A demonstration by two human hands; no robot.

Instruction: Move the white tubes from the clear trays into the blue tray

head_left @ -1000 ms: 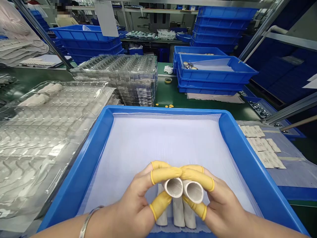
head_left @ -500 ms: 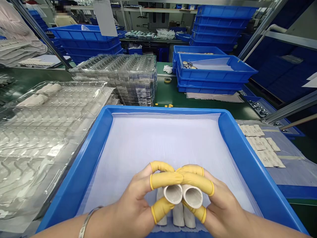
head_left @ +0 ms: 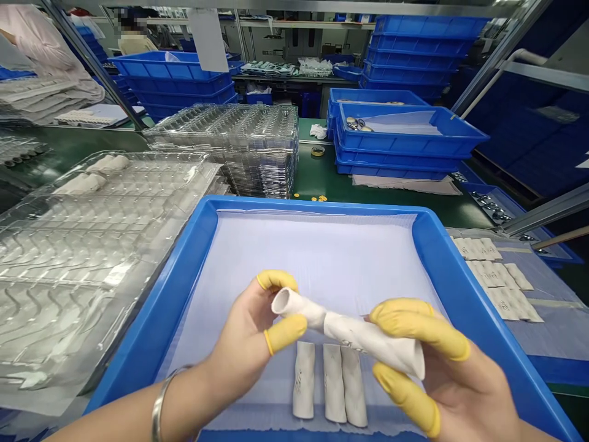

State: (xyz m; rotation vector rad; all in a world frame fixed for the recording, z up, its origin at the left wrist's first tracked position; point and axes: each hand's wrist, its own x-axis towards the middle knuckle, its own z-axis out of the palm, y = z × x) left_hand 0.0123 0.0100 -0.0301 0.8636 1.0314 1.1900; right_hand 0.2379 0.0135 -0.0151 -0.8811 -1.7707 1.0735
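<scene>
Left hand (head_left: 242, 334): yellow-capped thumb and finger pinching a hollow, matte-white open-ended tube (head_left: 304, 310). Right hand (head_left: 464, 380): yellow-capped thumb and fingers around a second white tube with dark markings (head_left: 361, 335). Both tubes held roughly in line, tilted, above the tray (joined or merely overlapping, cannot tell). Below: three loose white tubes (head_left: 334, 383) on a pale thin sheet (head_left: 317, 258) inside a blue plastic tray (head_left: 317, 205). Farther out: stacked clear plastic trays (head_left: 230, 138) on the green worktop (head_left: 315, 178).
</scene>
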